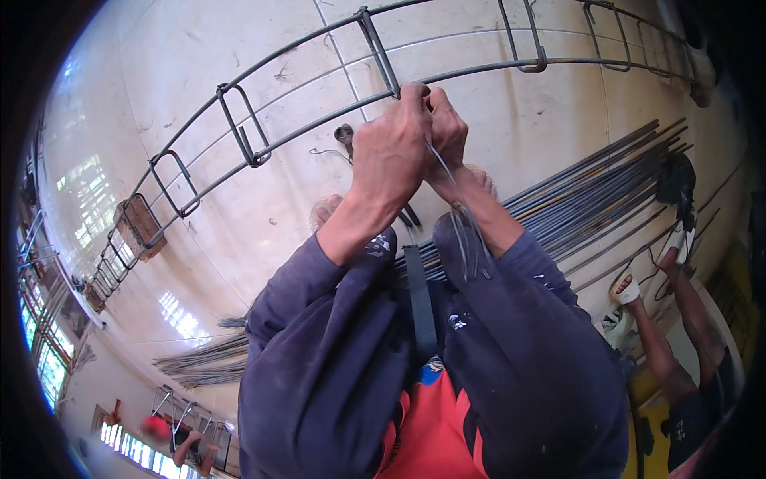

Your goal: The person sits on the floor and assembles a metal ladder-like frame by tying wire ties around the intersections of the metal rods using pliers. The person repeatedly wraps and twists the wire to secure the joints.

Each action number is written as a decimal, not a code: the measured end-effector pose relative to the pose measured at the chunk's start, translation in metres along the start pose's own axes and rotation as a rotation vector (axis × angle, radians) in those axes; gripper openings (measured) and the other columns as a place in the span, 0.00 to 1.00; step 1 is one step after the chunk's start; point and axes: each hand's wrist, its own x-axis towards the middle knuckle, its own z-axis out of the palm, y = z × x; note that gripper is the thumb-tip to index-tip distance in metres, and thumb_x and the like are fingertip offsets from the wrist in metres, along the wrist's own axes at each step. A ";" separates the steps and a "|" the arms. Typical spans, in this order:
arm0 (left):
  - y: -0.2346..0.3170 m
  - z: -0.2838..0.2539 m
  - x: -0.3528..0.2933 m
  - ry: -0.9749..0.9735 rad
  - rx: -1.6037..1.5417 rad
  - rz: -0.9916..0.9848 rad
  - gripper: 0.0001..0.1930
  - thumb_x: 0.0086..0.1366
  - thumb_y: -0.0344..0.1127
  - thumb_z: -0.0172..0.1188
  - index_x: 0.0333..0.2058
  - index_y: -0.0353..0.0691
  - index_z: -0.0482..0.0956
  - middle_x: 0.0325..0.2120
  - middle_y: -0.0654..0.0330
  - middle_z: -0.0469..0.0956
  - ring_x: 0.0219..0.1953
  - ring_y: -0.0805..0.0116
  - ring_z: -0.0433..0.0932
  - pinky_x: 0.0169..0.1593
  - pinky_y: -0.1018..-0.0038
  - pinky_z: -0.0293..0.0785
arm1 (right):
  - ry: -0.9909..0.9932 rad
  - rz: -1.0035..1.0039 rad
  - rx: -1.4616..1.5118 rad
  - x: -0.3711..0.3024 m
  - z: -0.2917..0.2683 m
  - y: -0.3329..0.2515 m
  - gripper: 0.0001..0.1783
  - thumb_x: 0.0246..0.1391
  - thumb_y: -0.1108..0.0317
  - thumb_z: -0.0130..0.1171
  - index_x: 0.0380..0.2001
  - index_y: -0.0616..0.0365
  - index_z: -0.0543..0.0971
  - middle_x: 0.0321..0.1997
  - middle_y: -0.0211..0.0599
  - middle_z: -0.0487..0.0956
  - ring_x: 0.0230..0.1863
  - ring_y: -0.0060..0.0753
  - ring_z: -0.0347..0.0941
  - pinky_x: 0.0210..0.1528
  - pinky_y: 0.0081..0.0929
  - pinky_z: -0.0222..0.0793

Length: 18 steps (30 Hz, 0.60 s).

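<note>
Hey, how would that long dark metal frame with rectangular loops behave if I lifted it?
The long dark metal frame with rectangular loops is probably fairly heavy overall, being long and apparently metal throughout. It may flex or sag, as it looks slim for its length. It seems unlikely to roll, since the loops give it flattish sides.

Windows (pixel 49 369) glow at left; a co-worker (pixel 678 383) (dark-clothed) is at right.

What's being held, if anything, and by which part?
Thin wires, seemingly held near their upper end in the picture, where the left hand and right hand meet; which hand grips them is hidden.
</note>
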 end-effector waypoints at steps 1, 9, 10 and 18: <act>-0.001 0.001 0.000 0.015 0.001 0.019 0.11 0.64 0.31 0.52 0.44 0.39 0.68 0.21 0.49 0.76 0.22 0.51 0.78 0.25 0.62 0.70 | 0.010 0.035 0.002 0.000 0.002 -0.001 0.09 0.49 0.68 0.56 0.21 0.58 0.69 0.23 0.37 0.65 0.21 0.41 0.68 0.19 0.35 0.64; -0.019 -0.023 -0.016 0.022 -0.354 -0.144 0.14 0.57 0.30 0.58 0.43 0.41 0.73 0.20 0.56 0.77 0.23 0.60 0.79 0.25 0.68 0.72 | -0.074 0.441 0.244 0.005 -0.002 -0.019 0.15 0.57 0.62 0.52 0.21 0.59 0.75 0.22 0.38 0.69 0.21 0.36 0.69 0.21 0.34 0.64; -0.030 -0.023 -0.019 0.047 -0.472 -0.280 0.11 0.57 0.28 0.57 0.40 0.38 0.74 0.19 0.55 0.77 0.23 0.64 0.78 0.28 0.70 0.72 | -0.080 0.656 0.383 0.007 0.001 -0.022 0.16 0.57 0.62 0.53 0.20 0.59 0.76 0.22 0.36 0.70 0.21 0.32 0.68 0.21 0.31 0.64; -0.071 0.035 -0.034 -0.206 -1.574 -0.794 0.20 0.72 0.42 0.42 0.48 0.30 0.72 0.36 0.56 0.77 0.39 0.70 0.77 0.48 0.74 0.71 | -0.038 1.393 1.653 0.006 -0.005 -0.020 0.12 0.62 0.62 0.52 0.32 0.60 0.73 0.28 0.29 0.71 0.24 0.17 0.61 0.24 0.15 0.58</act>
